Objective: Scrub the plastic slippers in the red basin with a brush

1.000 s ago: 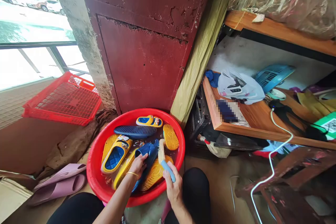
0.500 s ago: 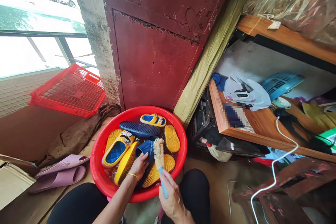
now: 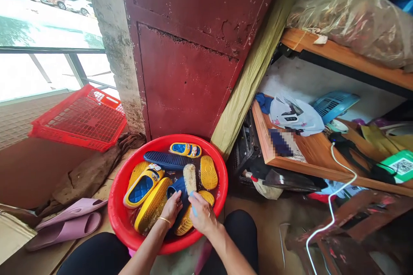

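A red basin point(image 3: 112, 206) stands in front of me with water and several slippers in it. My left hand point(image 3: 171, 208) is closed on a dark blue slipper point(image 3: 178, 185) near the middle of the basin. In my right hand point(image 3: 202, 215) is a scrub brush point(image 3: 189, 177) with pale bristles and a light blue handle; its bristles are at the slipper's right side, though contact is hard to tell. Around them lie a yellow slipper with a blue insole point(image 3: 142, 189), a yellow sole point(image 3: 209, 172), a dark blue ridged sole point(image 3: 166, 160) and a small yellow-and-blue slipper point(image 3: 185, 149).
Mauve slippers point(image 3: 74, 223) lie on the floor left of the basin. A red plastic crate point(image 3: 80, 118) sits behind them. The dark red door point(image 3: 187, 90) rises behind the basin. At right, a wooden shelf point(image 3: 309, 148) holds bags and a blue fan point(image 3: 335, 105), with a white cable point(image 3: 331, 206) hanging down.
My right hand has moved up and left with the brush, closer to my left hand. The left hand keeps its hold on the blue slipper. The view has shifted slightly.
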Demonstrator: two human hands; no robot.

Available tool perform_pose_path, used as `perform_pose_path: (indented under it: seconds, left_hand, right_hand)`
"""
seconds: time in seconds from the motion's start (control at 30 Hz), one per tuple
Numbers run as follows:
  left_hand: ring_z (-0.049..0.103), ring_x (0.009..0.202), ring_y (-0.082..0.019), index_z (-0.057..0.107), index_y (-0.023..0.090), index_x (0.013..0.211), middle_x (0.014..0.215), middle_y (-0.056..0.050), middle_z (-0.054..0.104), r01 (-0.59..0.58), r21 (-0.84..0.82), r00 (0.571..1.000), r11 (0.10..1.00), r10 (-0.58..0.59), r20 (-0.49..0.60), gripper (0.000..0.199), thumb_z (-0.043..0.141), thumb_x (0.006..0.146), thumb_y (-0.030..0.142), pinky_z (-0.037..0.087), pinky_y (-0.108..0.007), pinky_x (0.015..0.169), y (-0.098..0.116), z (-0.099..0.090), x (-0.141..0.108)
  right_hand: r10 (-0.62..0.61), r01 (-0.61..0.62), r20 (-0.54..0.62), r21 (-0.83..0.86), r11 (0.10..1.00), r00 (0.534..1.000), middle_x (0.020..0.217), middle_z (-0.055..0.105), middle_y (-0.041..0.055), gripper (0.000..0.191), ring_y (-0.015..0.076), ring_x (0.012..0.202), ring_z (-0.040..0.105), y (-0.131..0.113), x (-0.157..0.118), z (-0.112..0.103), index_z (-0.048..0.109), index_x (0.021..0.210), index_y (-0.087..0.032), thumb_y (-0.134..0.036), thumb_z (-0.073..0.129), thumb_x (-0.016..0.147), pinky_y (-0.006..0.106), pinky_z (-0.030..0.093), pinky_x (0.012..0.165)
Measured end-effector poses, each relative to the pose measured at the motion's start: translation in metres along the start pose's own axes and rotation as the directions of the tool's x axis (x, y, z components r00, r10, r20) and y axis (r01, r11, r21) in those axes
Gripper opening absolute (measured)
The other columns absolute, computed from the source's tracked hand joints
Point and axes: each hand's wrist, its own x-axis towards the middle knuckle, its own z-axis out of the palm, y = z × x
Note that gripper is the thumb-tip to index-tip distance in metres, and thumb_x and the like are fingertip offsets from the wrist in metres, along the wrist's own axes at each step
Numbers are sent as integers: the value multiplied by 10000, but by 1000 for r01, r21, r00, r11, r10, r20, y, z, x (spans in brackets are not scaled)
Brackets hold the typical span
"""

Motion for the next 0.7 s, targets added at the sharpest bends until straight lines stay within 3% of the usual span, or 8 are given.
perform_pose_path:
  seconds: [0.1,0.23,0.3,0.4,0.5,0.57,0.7]
  left_hand:
    - [674,1008,-233,637,183,1138,1045,-108,725,25,-49,998,998,-21,67,400,493,936,496,486,-361,943,4,1,-2]
    - [699,975,-254,627,201,1204,1057,-107,739,54,-151,989,987,-32,143,551,458,902,631,532,-379,882,8,4,-5]
    - [707,878,-221,639,203,1173,1034,-97,737,71,-151,987,986,-48,153,498,531,884,595,546,-340,820,8,5,-8]
    - [662,697,-155,666,196,1041,964,-76,719,70,-125,992,990,-56,117,349,609,873,496,535,-291,737,8,7,-12]
    - [638,696,-147,667,212,996,992,-75,706,45,-105,997,993,-38,64,270,606,885,451,523,-298,753,8,8,-15]
    - [648,776,-163,662,231,1057,1096,-87,696,30,-100,999,995,-26,34,272,595,895,439,513,-311,803,10,9,-16]
    - [649,850,-157,558,304,1287,1277,-78,628,-5,-143,1000,990,4,-6,409,604,898,421,499,-302,833,11,9,-14]
  right_hand:
    - [-99,102,83,-24,995,992,1365,602,115,453,230,1127,644,-5,-36,2,611,1256,-177,-113,537,814,319,530,998]
    - [-97,114,155,-103,988,983,1435,554,125,525,231,989,693,-10,-89,8,590,1278,-188,-91,554,763,294,584,875]
    - [-71,80,116,-70,994,991,1433,556,115,575,230,1077,671,-8,-83,6,564,1331,-189,-69,521,770,289,559,940]
    - [-17,17,13,-1,1000,1000,1366,603,123,557,239,1184,624,-1,-37,2,600,1301,-163,-60,491,765,328,521,1020]
    - [12,-10,-45,44,999,999,1264,667,123,476,235,1187,628,8,1,-4,674,1196,-155,-67,495,764,336,517,1030]
    - [4,-2,-45,52,999,999,1290,658,120,485,235,1206,618,10,-4,-7,667,1220,-158,-72,500,773,337,516,1034]
    - [-26,25,9,28,999,1000,1434,568,74,593,233,1222,608,3,-71,-6,587,1351,-235,-73,523,784,329,515,1044]
